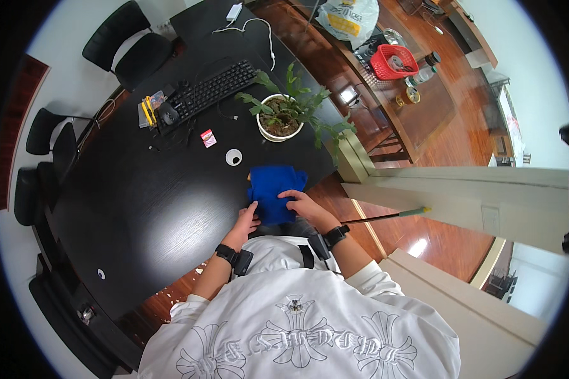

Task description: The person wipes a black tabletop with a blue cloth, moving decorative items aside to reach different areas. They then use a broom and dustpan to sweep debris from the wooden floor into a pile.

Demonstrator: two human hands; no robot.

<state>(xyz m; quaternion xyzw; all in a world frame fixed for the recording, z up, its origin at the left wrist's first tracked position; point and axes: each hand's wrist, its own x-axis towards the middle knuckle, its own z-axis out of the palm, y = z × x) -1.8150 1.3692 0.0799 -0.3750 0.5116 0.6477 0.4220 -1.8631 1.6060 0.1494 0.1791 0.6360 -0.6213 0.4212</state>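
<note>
A folded blue cloth [274, 194] lies at the near right edge of the black table [123, 189], in front of my body. My right hand [307, 207] rests over its right side, forefinger and thumb spread on the fabric. At the cloth's lower left edge is my left hand [244, 226], its thumb and fingers apart and nothing visibly gripped. A bit of something tan shows at the cloth's upper left edge. Black straps with small devices are on both wrists. Just beyond the cloth stands a white cup [234, 157] with something dark inside.
A potted plant [279, 118] spreads leaves past the table's right edge. Farther left are a red-and-pink packet [208, 138], a black keyboard [213, 90], a mouse [169, 113] and yellow cutters [148, 111]. A thin stick [384, 218] and a wall end [455, 194] lie to my right.
</note>
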